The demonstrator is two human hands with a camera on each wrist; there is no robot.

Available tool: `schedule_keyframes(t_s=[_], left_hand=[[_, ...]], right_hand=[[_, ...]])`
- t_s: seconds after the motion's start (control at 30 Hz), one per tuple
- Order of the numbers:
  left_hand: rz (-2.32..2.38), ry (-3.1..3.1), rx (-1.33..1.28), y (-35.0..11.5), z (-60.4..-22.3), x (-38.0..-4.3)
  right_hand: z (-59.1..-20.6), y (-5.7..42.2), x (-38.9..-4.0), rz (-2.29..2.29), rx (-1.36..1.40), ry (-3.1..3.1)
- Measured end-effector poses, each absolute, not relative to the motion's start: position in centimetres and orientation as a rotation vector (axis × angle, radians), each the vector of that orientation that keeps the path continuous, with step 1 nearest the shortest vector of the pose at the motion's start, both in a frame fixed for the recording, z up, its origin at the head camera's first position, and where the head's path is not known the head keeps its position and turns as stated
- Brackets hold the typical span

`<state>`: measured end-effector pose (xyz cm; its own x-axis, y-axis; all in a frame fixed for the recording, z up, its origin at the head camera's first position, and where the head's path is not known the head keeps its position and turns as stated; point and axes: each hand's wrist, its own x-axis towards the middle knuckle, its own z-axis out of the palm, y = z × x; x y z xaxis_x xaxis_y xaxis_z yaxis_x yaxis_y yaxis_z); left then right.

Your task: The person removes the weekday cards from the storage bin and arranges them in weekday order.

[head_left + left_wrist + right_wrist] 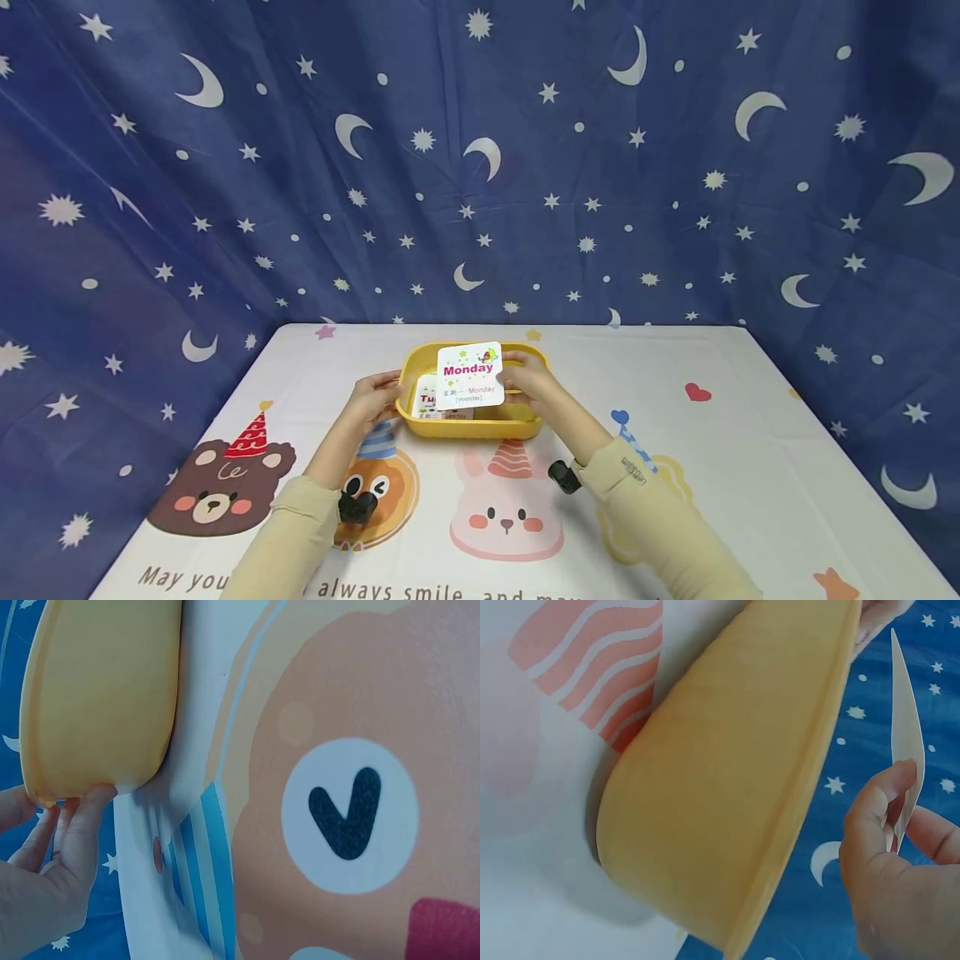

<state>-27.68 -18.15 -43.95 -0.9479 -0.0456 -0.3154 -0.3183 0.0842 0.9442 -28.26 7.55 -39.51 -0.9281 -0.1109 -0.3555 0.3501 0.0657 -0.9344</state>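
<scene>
A white flashcard printed "Monday" point(470, 376) is held up over a yellow plastic basket point(471, 428). My right hand point(529, 381) pinches the card at its right edge, between thumb and fingers. The right wrist view shows the card point(907, 712) edge-on and slightly bent, apart from the basket wall point(720, 772). At the basket's left end, my left hand point(374, 398) grips the rim with thumb and fingertips, as the left wrist view also shows for the basket point(101, 697). Inside the basket lies a "Tuesday" card point(425, 405), partly covered by the Monday card.
The basket stands on a white tablecloth point(615, 367) printed with cartoon animals and lettering. A dark blue curtain point(525, 167) with moons and stars hangs behind and along both sides of the table. Black wrist devices point(564, 477) sit beside the sleeves.
</scene>
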Motion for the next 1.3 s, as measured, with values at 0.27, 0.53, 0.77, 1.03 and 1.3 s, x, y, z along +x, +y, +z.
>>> schedule_keyframes(t_s=[0.27,0.53,0.77,1.03,1.3], left_hand=[[1.952,2.147,-0.369,-18.0,-44.0,-27.7],[1.982,2.135,-0.35,-17.8,-43.9,-27.8],[1.97,2.142,-0.352,-17.8,-43.7,-28.0],[1.957,2.145,-0.362,-18.0,-43.9,-28.0],[1.943,2.153,-0.371,-18.2,-44.0,-27.7]], right_hand=[[-38.8,9.4,-26.9,-1.934,0.187,2.014],[-38.4,11.4,-25.7,-1.923,0.172,2.053],[-38.5,13.5,-25.1,-1.942,0.166,2.071],[-38.9,16.2,-24.4,-1.962,0.15,2.077],[-39.5,18.9,-24.4,-1.955,0.184,2.09]])
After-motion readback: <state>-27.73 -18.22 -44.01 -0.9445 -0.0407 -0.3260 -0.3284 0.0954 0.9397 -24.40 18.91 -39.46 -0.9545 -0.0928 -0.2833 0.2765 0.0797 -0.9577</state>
